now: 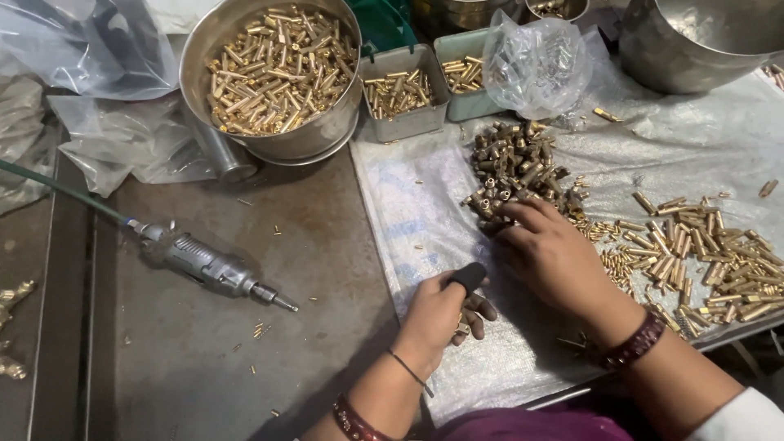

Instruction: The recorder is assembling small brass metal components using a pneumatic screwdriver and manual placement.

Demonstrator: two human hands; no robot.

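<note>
Head view: right hand (549, 249) rests spread, fingertips picking at the dark brass-fitting pile (516, 167) just beyond them. Left hand (441, 309) (black cot on its thumb) curls loosely, seemingly around small brass pieces. Sorting; next, a careful pinch.

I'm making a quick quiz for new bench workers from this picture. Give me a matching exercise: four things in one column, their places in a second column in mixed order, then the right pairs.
Things
1. air tool
2. big steel bowl of brass pins
3. clear bag of small parts
4. right hand

Places
A. at the back, beside the small green tray
B. lying on the bare metal table, left of the woven sheet
C. on the pile of dark brass sleeves
D. at the back, left of the small grey tray

Pairs: 1-B, 2-D, 3-A, 4-C
</note>
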